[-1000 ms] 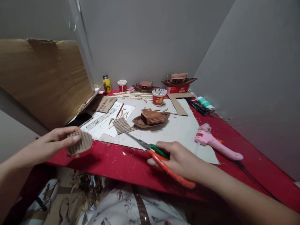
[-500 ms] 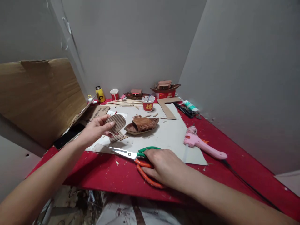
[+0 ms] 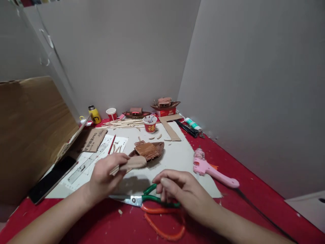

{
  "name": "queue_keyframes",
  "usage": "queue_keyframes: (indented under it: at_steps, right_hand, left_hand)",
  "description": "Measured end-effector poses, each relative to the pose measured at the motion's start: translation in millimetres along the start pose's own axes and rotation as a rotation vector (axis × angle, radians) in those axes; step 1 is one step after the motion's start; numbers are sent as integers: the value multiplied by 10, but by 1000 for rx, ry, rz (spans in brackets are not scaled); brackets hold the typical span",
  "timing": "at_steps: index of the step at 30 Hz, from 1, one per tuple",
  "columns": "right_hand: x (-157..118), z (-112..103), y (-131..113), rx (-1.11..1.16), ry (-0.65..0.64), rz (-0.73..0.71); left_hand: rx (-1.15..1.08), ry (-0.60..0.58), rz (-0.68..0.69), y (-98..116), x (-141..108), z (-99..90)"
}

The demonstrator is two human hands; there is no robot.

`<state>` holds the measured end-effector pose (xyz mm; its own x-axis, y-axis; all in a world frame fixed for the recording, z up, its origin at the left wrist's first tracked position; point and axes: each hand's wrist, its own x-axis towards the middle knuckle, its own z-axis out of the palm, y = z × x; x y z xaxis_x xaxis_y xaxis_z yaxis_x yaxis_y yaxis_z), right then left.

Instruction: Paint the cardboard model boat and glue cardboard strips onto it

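Here, our left hand (image 3: 106, 176) grips a cardboard piece (image 3: 134, 162) near the model boat (image 3: 148, 150); our right hand (image 3: 188, 195) curls, fingers partly open, over the scissors (image 3: 156, 210) on the surface (image 3: 119, 234), contact unclear.

Red table (image 3: 101, 222) bears white board (image 3: 177, 156), scissors (image 3: 137, 201), yellow bottle (image 3: 94, 116), pink glue gun (image 3: 213, 171).

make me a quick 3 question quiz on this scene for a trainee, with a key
1. Which of the person's own hands holds the rounded cardboard piece?
2. True or false: in the picture, the phone lies left of the nearest model boat.
3. What colours are the scissor handles? a) blue and yellow b) green and orange c) black and white

Key: 1. the left hand; 2. true; 3. b
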<state>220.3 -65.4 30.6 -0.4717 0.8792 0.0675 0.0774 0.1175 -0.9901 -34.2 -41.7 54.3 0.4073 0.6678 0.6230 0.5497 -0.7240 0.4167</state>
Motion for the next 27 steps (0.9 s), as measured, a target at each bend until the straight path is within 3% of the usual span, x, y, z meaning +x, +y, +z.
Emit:
queue_keyframes:
  at_steps: [4, 7, 10, 13, 17, 22, 27]
  right_hand:
    - [120, -9, 47, 328, -2, 181]
    - [175, -22, 76, 369, 62, 251]
    - [202, -56, 76, 365, 167, 251]
    - [210, -102, 67, 320, 309, 168]
    - [213, -185, 64, 48, 486, -4]
    - [244, -313, 108, -304, 667, -300]
    - [249, -348, 151, -408, 686, -393]
  left_hand:
    - [121, -139, 445, -137, -40, 121]
    - [115, -195, 528, -243, 29, 205]
    - [75, -157, 305, -340, 154, 229]
    - [16, -103, -48, -477, 274, 213]
    - [-186, -251, -536, -675, 339, 243]
    - [-502, -374, -724, -695, 294, 357]
    - [-843, -383, -884, -583, 231, 428]
